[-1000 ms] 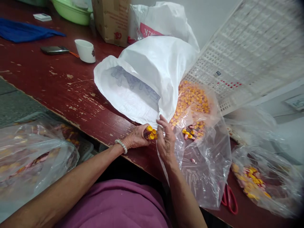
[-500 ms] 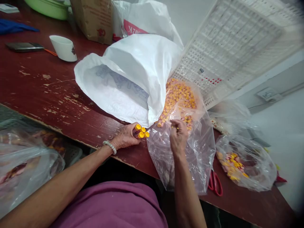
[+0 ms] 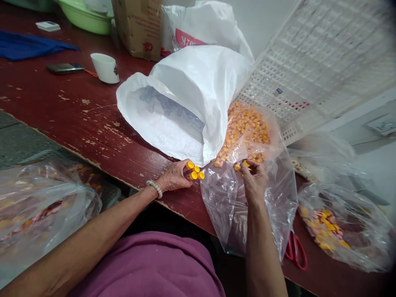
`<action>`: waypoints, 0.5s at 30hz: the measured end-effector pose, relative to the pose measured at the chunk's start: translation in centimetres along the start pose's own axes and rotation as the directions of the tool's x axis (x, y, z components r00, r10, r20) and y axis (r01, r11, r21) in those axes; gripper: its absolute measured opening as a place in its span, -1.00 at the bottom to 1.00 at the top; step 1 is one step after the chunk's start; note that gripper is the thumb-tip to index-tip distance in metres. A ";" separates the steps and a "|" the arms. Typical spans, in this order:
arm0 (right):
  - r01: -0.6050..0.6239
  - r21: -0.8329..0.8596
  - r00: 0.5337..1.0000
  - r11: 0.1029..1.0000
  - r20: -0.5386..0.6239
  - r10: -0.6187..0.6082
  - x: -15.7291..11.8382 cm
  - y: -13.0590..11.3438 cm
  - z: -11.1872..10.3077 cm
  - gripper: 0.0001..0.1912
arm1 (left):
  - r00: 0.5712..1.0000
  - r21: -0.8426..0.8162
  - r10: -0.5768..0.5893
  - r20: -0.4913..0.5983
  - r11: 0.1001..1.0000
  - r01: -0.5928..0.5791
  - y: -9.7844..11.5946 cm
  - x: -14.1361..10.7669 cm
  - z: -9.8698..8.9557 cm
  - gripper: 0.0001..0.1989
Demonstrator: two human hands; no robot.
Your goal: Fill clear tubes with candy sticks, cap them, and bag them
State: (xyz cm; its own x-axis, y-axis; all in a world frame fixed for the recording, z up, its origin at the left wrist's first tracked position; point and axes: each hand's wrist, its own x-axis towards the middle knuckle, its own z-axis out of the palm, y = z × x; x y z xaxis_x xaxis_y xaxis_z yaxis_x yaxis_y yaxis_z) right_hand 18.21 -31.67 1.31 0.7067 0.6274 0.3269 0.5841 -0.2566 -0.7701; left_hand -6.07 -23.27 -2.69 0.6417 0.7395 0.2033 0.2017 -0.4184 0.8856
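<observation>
My left hand (image 3: 173, 177), a beaded bracelet at its wrist, is wrapped round a bundle of yellow-capped tubes (image 3: 194, 171) at the lower lip of a white sack (image 3: 198, 68). The sack's mouth gapes toward me. Over a clear plastic bag (image 3: 221, 210) my right hand (image 3: 256, 179) is closed, with yellow-capped pieces (image 3: 238, 166) at its fingertips. Behind its fingers, a heap of the same small yellow-ended tubes (image 3: 247, 123) fills the far part of the clear bag. How many pieces the right fingers hold is partly hidden.
A white plastic crate (image 3: 297, 70) leans at the back right. Red-handled scissors (image 3: 296, 251) and another clear bag (image 3: 365, 231) lie to the right. A cup (image 3: 105, 68), a phone (image 3: 65, 68), a cardboard box (image 3: 137, 29) and a green basin (image 3: 86, 16) stand further left.
The view has swung left. My right hand has shifted slightly right over the clear bag, and yellow-capped pieces now show at its fingertips. My left hand keeps its bundle beside the sack.
</observation>
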 end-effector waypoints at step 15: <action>0.542 0.185 0.821 0.820 0.089 -0.564 -8.4 -7.9 4.4 -0.85 | 1.000 0.031 0.018 -0.005 0.999 -0.018 -0.3 0.1 0.0 -0.75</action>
State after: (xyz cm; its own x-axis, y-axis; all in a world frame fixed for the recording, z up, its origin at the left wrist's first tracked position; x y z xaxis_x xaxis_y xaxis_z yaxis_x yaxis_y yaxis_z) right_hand 5.90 -31.65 2.26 0.2157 0.7254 0.6536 0.7879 0.2662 -0.5554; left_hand -6.11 -23.08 -2.97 0.6419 0.7341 0.2214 0.2131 -0.4482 0.8681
